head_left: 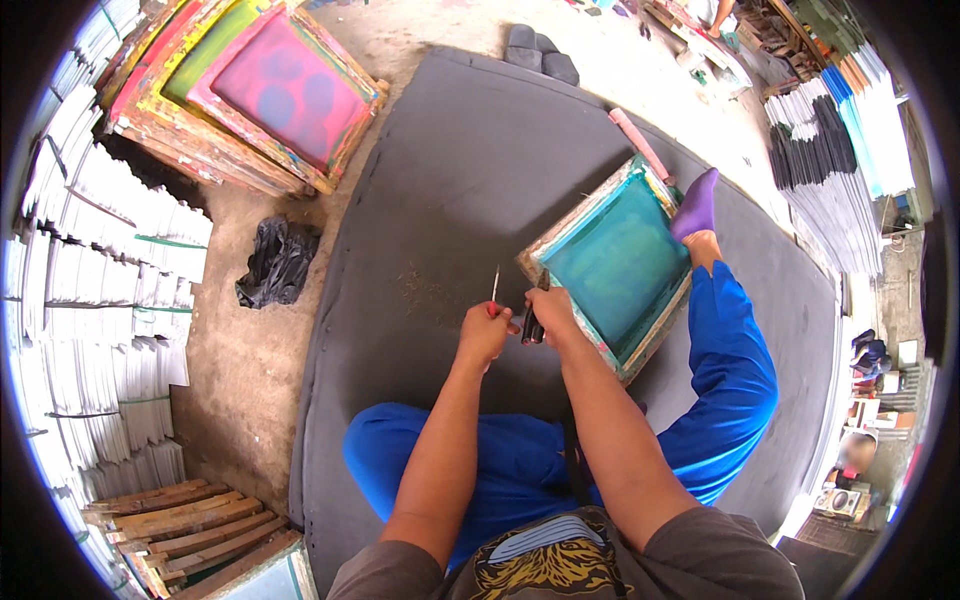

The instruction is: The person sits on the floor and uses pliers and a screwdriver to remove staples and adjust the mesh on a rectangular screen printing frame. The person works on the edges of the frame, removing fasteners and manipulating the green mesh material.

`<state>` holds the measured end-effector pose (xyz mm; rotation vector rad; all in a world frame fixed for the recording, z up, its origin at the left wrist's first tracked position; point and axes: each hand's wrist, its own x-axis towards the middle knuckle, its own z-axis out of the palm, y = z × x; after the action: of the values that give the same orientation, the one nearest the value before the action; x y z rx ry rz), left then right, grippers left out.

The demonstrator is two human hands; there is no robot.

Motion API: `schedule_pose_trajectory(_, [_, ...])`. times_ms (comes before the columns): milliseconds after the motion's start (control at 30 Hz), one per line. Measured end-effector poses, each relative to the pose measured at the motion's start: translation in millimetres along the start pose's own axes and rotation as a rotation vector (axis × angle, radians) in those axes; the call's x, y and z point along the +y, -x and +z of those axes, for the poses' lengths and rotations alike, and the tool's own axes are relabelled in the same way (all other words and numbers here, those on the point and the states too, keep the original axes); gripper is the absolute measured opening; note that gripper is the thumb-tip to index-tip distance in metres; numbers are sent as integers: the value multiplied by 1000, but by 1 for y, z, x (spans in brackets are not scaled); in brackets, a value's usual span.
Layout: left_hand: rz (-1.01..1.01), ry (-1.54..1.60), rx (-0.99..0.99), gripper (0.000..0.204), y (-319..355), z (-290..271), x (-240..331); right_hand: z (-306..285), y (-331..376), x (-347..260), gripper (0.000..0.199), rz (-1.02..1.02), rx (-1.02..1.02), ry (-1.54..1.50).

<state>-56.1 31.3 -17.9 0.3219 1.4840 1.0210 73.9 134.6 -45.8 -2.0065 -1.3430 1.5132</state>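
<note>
My left hand (484, 333) is closed around the red handle of a screwdriver (495, 285), whose thin metal shaft points away from me. Close beside it, my right hand (553, 312) grips a dark-handled tool (532, 326); its head is hidden, so I cannot tell its exact kind. The right hand is at the near-left corner of a wooden screen-printing frame (588, 222). Teal mesh (620, 255) fills this frame, which lies tilted on the dark grey padded surface (400, 220). My foot in a purple sock (697, 205) is against the frame's far right side.
Small brown scraps (425, 292) lie left of my hands. A pink roll (640, 145) touches the far end of the frame. Painted screen frames (285, 85) lean at the far left, near a black plastic bag (278, 262). Bundled white sheets (100, 330) line the left; dark slippers (541, 52) sit beyond.
</note>
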Motion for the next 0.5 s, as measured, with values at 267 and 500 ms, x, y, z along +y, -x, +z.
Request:
schedule_pose_trajectory(267, [36, 83, 91, 24, -7, -13, 0, 17, 37, 8, 25, -8, -92, -329])
schedule_pose_trajectory(500, [240, 3, 252, 26, -17, -29, -3, 44, 71, 15, 21, -114, -492, -130])
